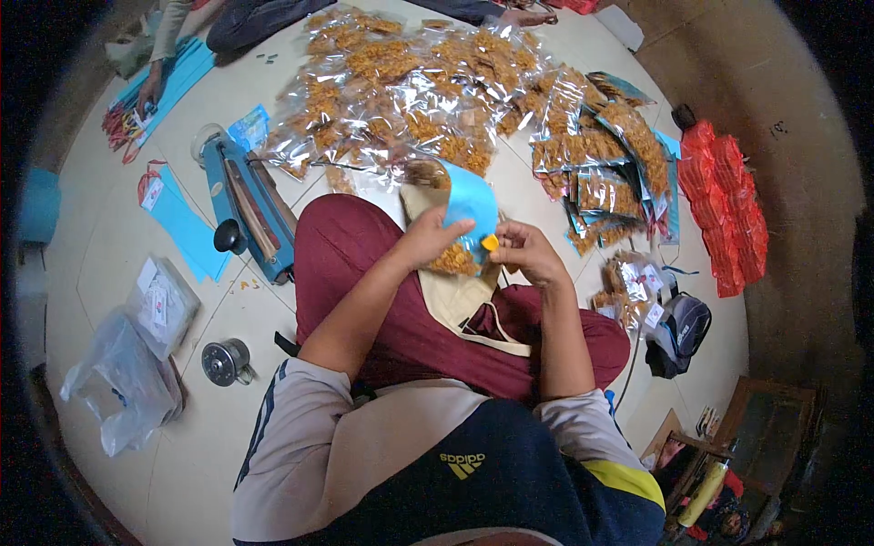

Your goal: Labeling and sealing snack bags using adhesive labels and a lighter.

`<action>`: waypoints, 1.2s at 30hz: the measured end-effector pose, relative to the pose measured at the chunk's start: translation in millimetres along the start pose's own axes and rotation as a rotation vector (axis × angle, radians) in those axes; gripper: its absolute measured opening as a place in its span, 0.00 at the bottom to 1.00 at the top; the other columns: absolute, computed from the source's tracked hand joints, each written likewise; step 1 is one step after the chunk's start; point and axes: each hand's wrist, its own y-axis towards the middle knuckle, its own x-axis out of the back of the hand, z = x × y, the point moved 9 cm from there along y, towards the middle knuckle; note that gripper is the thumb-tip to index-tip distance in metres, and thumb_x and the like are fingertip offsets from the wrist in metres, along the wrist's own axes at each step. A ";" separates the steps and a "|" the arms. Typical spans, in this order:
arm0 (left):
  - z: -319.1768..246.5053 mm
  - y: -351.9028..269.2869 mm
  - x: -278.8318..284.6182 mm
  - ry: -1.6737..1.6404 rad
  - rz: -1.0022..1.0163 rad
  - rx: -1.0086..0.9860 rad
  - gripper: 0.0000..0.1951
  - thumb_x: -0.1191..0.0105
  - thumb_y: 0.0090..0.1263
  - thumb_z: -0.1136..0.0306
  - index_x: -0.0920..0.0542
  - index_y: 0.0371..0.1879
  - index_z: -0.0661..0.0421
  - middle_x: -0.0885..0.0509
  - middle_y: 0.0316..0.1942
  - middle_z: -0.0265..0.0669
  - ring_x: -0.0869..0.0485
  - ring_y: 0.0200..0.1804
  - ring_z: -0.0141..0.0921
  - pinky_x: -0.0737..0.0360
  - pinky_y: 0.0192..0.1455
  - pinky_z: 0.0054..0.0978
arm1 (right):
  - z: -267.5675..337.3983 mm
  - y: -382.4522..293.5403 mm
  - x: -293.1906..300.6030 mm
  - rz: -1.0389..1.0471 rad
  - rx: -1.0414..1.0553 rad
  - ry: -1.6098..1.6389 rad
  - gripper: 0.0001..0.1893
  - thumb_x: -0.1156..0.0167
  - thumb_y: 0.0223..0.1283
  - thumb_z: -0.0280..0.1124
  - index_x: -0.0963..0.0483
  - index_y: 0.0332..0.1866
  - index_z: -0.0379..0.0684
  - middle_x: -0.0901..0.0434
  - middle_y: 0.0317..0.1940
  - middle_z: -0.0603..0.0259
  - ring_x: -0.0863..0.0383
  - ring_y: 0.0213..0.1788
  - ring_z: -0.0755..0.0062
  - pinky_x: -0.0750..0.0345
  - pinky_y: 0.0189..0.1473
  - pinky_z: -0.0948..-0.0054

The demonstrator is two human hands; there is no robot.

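Observation:
Over my lap, my left hand (pixel 437 239) grips a blue card strip (pixel 472 205) that curves upward, with a clear packet of orange-brown snacks (pixel 454 261) beneath it. At the strip's right edge, my right hand (pixel 527 251) pinches a small yellow-orange piece (pixel 490 242); whether it is a tool or a snack I cannot tell. A cream cloth (pixel 447 300) lies across my maroon trousers. Just beyond my hands spreads a large pile of clear snack packets (pixel 416 89). More packets with blue card backings (pixel 608 164) are stacked to the right.
A blue impulse sealer (pixel 249 205) stands left of my knee, near blue strips (pixel 181 218) and a metal mug (pixel 225 362). Plastic bags (pixel 130 375) lie farther left. Red net bundles (pixel 724 205) and a dark pouch (pixel 679 331) are at right. Another person's hand (pixel 150 89) touches blue strips at upper left.

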 end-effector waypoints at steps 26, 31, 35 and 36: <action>-40.0 -3.6 47.0 -0.316 -0.322 -0.147 0.10 0.49 0.53 0.76 0.27 0.36 0.59 0.23 0.33 0.32 0.26 0.35 0.23 0.28 0.39 0.20 | 9.9 2.0 25.1 -0.169 0.247 0.415 0.10 0.46 0.47 0.24 0.36 0.36 0.38 0.28 0.25 0.64 0.28 0.24 0.79 0.30 0.28 0.82; -60.5 -9.6 92.3 -0.475 -0.444 -0.340 0.09 0.49 0.52 0.79 0.27 0.34 0.59 0.23 0.33 0.33 0.25 0.35 0.24 0.30 0.41 0.20 | 22.3 43.5 61.0 -0.359 0.287 0.176 0.13 0.42 0.44 0.28 0.36 0.34 0.39 0.28 0.25 0.66 0.30 0.25 0.80 0.31 0.26 0.82; -38.0 -2.4 99.7 -0.487 -0.474 -0.282 0.09 0.49 0.54 0.76 0.27 0.35 0.59 0.24 0.33 0.32 0.26 0.36 0.22 0.31 0.40 0.19 | 38.7 93.3 37.1 -0.498 0.177 -0.124 0.17 0.37 0.36 0.35 0.33 0.30 0.39 0.28 0.23 0.66 0.30 0.24 0.76 0.31 0.29 0.77; -36.2 3.7 96.3 -0.510 -0.454 -0.251 0.09 0.50 0.54 0.75 0.28 0.35 0.59 0.24 0.34 0.32 0.26 0.36 0.22 0.31 0.40 0.19 | 34.3 105.3 37.5 -0.507 0.184 -0.128 0.17 0.37 0.36 0.35 0.33 0.30 0.39 0.28 0.23 0.66 0.30 0.24 0.76 0.31 0.29 0.77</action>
